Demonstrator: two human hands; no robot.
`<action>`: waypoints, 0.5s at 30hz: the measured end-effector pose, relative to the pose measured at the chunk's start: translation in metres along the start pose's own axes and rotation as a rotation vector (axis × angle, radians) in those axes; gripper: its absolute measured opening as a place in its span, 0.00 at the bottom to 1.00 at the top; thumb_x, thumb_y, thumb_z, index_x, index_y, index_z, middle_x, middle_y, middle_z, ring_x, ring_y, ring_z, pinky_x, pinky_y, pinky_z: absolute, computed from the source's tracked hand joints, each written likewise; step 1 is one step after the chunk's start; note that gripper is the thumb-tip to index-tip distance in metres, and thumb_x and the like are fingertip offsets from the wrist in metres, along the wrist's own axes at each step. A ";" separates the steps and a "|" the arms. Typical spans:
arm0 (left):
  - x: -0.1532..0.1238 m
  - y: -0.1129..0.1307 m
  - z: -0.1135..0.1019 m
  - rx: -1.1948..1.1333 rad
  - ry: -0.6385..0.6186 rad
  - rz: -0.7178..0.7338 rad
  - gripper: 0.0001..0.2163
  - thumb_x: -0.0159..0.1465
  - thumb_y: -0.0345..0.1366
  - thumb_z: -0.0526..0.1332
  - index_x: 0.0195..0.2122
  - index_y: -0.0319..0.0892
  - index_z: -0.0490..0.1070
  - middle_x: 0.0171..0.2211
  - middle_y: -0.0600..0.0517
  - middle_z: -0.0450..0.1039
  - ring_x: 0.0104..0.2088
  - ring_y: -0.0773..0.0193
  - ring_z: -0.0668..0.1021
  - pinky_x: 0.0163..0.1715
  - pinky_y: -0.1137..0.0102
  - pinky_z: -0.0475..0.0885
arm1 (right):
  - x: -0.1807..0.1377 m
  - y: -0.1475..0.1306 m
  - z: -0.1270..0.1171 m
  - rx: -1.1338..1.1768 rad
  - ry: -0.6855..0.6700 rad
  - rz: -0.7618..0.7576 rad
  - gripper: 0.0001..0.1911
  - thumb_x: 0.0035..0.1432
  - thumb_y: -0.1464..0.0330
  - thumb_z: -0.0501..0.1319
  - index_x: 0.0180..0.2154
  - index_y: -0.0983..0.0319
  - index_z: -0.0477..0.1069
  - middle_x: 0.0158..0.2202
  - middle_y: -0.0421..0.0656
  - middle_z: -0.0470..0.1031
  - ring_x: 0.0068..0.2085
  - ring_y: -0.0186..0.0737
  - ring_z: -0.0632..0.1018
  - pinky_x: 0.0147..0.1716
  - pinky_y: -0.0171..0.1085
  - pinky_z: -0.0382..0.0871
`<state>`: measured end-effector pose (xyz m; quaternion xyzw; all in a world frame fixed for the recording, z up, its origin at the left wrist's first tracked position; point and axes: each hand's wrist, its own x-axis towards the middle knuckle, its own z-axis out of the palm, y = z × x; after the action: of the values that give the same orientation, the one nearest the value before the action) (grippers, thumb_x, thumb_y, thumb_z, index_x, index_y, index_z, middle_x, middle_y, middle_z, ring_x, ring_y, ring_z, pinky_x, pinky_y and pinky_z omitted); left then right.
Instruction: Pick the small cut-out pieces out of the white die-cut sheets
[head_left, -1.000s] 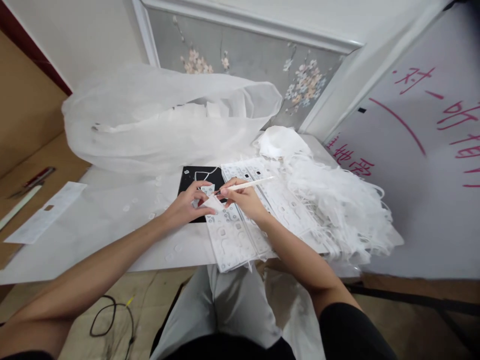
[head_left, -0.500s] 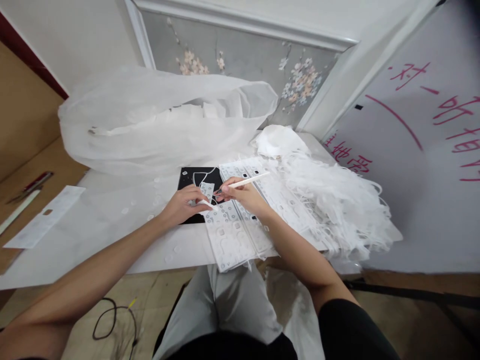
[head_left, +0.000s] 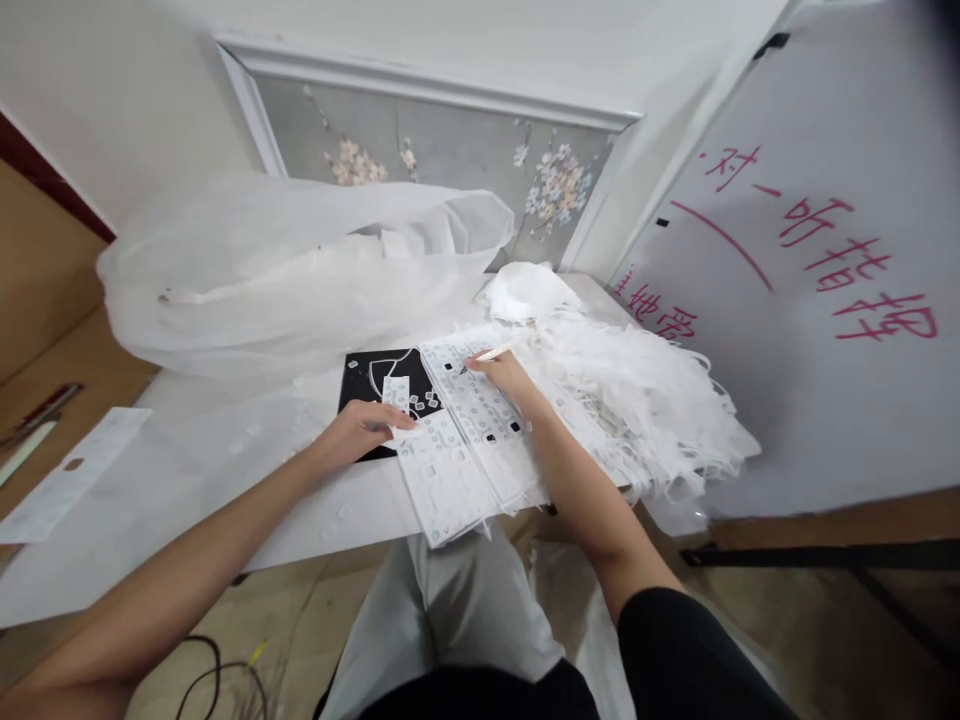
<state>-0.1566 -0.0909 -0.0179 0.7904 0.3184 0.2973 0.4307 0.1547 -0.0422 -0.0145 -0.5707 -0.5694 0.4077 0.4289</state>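
Note:
My right hand grips a slim white pen-shaped tool. Its thin dark tip is close to a small black square on a white printed sheet. My left hand is closed over the lower right of a black mat, with a white piece at its fingers, mostly hidden. A second stack of printed sheets lies beside it, nearer my lap. On the mat are a small printed strip, a thin white cord loop and several tiny translucent squares.
A pile of white stringy material spreads over the right of the table, beside a whiteboard with red writing. A large translucent bag lies at the back. A white strip with a cutout rests at the left.
My right hand has moved with the tool from the mat's edge to the far part of the right-hand sheets. My left hand stays near the mat. The view has shifted slightly.

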 end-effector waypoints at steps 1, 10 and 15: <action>0.001 -0.002 0.000 0.005 0.012 -0.021 0.09 0.63 0.37 0.63 0.39 0.43 0.83 0.42 0.47 0.82 0.44 0.55 0.82 0.40 0.68 0.78 | 0.000 0.001 0.000 0.018 -0.025 0.005 0.17 0.47 0.56 0.70 0.31 0.63 0.79 0.25 0.38 0.74 0.26 0.32 0.69 0.26 0.32 0.60; 0.012 0.002 0.006 0.251 -0.012 -0.051 0.15 0.65 0.47 0.63 0.48 0.47 0.79 0.49 0.49 0.80 0.49 0.55 0.81 0.48 0.65 0.75 | -0.022 0.011 -0.004 0.054 -0.060 -0.119 0.18 0.49 0.54 0.69 0.32 0.63 0.80 0.31 0.43 0.79 0.36 0.41 0.77 0.39 0.38 0.69; 0.014 0.006 0.016 0.487 -0.040 0.228 0.11 0.71 0.42 0.56 0.46 0.46 0.77 0.45 0.50 0.80 0.46 0.60 0.80 0.47 0.64 0.74 | -0.032 0.012 0.008 0.081 -0.145 -0.268 0.14 0.51 0.57 0.70 0.31 0.62 0.80 0.35 0.44 0.81 0.39 0.43 0.79 0.41 0.40 0.72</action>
<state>-0.1346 -0.0908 -0.0178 0.9072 0.2809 0.2430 0.1977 0.1506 -0.0734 -0.0294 -0.4409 -0.6530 0.4096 0.4597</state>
